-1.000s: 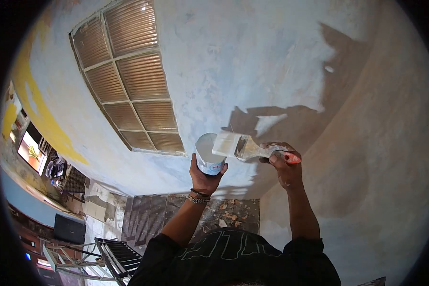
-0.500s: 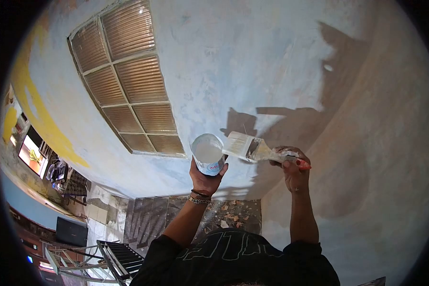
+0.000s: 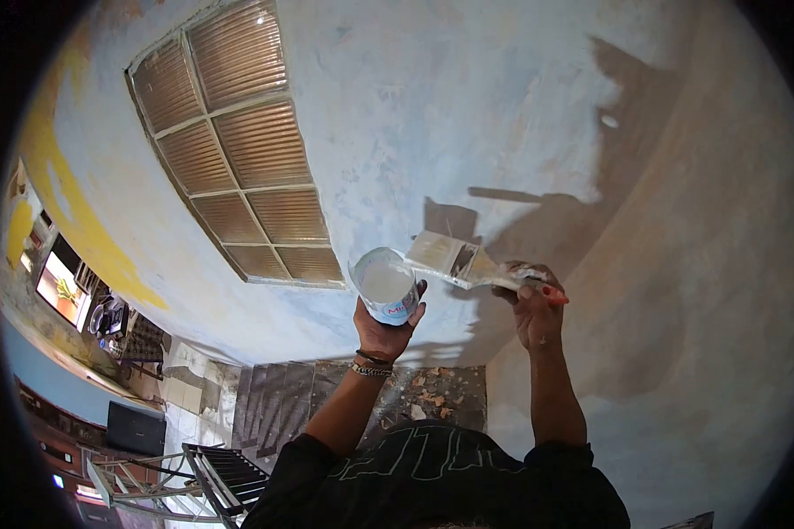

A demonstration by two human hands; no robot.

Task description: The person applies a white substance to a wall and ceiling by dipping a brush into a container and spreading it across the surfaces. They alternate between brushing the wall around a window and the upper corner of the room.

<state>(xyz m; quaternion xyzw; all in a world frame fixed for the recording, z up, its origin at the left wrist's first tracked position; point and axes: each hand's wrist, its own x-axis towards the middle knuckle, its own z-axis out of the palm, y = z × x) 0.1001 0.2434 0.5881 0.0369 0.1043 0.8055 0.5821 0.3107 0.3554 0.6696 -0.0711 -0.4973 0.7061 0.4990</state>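
My left hand [image 3: 386, 333] is wrapped round a small white tub [image 3: 388, 304] with whitish paint or liquid inside. In my right hand [image 3: 531, 309] is a wide paintbrush [image 3: 476, 267], gripped by its handle, whose end is red. The brush points left, its pale bristles at the tub's right rim; whether they touch it I cannot tell. Behind both hands stands a patchy white-blue wall [image 3: 432, 106], with shadows of the brush and tub on it.
A window [image 3: 238, 145] with ribbed panes is set in the wall at upper left. Debris lies on the dark floor [image 3: 278, 401] below. A metal ladder-like frame [image 3: 225, 476] stands lower left, near a black screen [image 3: 135, 428].
The brush and my right hand have shifted slightly left and up, and the bristles are tilted more over the tub's rim. My left hand and the tub have hardly moved.
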